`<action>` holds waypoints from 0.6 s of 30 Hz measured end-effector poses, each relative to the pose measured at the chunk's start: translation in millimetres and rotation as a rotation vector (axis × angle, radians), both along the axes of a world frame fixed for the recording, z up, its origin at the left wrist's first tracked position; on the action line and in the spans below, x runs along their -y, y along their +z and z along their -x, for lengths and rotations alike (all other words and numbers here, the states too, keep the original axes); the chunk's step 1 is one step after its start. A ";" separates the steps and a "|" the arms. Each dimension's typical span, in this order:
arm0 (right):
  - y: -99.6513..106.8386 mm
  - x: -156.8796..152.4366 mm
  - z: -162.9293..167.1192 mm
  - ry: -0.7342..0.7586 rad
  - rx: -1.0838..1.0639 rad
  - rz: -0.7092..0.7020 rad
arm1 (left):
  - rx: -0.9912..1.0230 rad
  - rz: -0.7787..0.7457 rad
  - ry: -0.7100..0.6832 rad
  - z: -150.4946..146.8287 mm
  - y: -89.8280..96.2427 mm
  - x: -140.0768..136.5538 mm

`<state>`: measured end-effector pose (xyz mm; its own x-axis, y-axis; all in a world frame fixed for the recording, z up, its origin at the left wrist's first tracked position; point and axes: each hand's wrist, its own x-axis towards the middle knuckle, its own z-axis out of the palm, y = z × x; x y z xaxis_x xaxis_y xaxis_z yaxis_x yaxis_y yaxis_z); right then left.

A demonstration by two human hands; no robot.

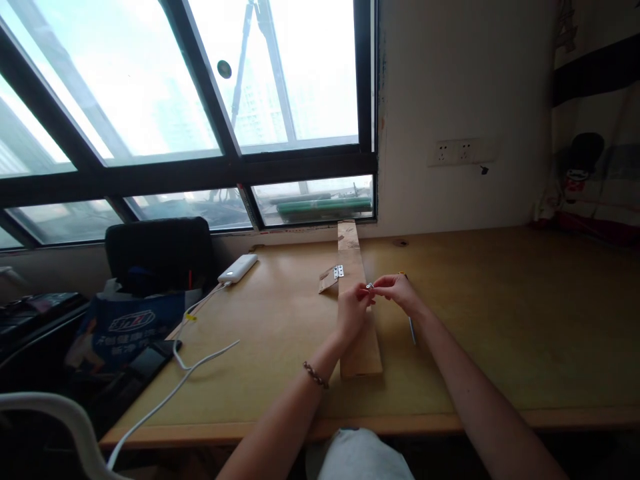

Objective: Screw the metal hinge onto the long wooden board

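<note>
My left hand, with a beaded bracelet on its wrist, pinches a small silvery metal piece that looks like a hinge. From the other side, the closed fingertips of my right hand grip the same piece. Both hands are over the right edge of a long wooden board lying lengthwise on the table. Farther up the board, a metal hinge sits at its left edge beside a small tilted wood piece. A thin shaft, apparently a screwdriver, lies partly hidden beneath my right forearm.
A white power bank with a white cable lies on the left of the table. Beyond the left edge are a black chair and a blue bag. The board's far end reaches the window wall.
</note>
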<state>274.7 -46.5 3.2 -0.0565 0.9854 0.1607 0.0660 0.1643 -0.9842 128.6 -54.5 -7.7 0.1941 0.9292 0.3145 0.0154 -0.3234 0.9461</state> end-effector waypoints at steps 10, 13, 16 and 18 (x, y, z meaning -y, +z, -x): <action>-25.8 -8.0 27.1 -0.349 -0.180 0.005 | 0.082 -0.050 0.247 67.3 -2.0 -86.4; -31.2 -8.2 26.7 -0.364 -0.170 0.019 | 0.066 -0.047 0.270 70.0 -9.0 -104.0; -35.6 -9.7 24.1 -0.381 -0.162 0.021 | 0.063 -0.038 0.271 69.3 -17.6 -111.2; -38.1 -11.0 22.8 -0.395 -0.154 0.029 | 0.056 -0.021 0.252 69.5 -21.9 -112.7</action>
<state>251.9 -35.4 -34.9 0.3490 0.9306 0.1101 -0.0293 0.1282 -0.9913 59.1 58.2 -29.6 -0.0615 0.9393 0.3376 0.0458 -0.3353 0.9410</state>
